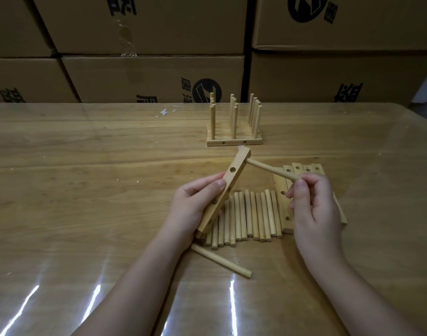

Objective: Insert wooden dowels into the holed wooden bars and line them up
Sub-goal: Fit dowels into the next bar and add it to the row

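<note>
My left hand point(195, 202) grips a holed wooden bar point(234, 173), tilted up to the right above the table. My right hand point(314, 204) pinches the near end of a dowel point(270, 169) whose far end meets the bar's upper end at its right side. Several loose dowels point(251, 214) lie in a row beneath and between my hands. One stray dowel point(221, 260) lies slantwise nearer me. Several bare holed bars point(302, 169) lie stacked side by side under my right hand. Further back stand several bars with upright dowels point(234, 139), lined up together.
The wooden table point(86, 190) is covered by a glossy clear sheet. Stacked cardboard boxes point(154, 76) form a wall right behind the table's far edge. A small white scrap point(165, 112) lies near the back.
</note>
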Demonstrator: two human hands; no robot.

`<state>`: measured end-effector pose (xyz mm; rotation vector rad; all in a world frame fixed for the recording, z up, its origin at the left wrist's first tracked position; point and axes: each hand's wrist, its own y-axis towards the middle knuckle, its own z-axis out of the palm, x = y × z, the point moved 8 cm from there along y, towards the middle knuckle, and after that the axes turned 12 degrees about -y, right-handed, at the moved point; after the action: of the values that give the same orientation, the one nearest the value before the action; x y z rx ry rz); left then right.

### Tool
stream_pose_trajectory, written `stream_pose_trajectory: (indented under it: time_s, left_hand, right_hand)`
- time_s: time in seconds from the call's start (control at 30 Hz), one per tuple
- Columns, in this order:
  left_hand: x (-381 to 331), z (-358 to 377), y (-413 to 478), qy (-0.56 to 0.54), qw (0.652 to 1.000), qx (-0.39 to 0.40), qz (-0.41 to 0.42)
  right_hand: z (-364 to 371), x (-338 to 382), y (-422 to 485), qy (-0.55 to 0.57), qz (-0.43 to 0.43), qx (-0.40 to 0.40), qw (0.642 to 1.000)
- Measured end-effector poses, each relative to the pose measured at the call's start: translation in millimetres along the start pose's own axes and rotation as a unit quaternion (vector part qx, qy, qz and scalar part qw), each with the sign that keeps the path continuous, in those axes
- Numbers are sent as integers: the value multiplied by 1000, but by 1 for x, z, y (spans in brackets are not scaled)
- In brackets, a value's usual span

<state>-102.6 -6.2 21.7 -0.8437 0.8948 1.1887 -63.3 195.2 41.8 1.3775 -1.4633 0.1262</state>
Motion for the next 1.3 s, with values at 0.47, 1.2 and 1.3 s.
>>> stream_pose_trajectory:
  time_s: [0.47, 1.2, 1.3]
  left_hand:
    - [2, 1, -1, 2, 1000, 10, -2]
    - [4, 2, 2, 16, 998, 53, -5]
    - [4, 2, 3, -7, 998, 59, -8]
  right_hand:
    - [-1, 2, 1, -20, -7, 8, 1000]
    - [0, -3, 3, 6, 12, 16, 1000]
    - [3, -1, 1, 53, 23, 28, 998]
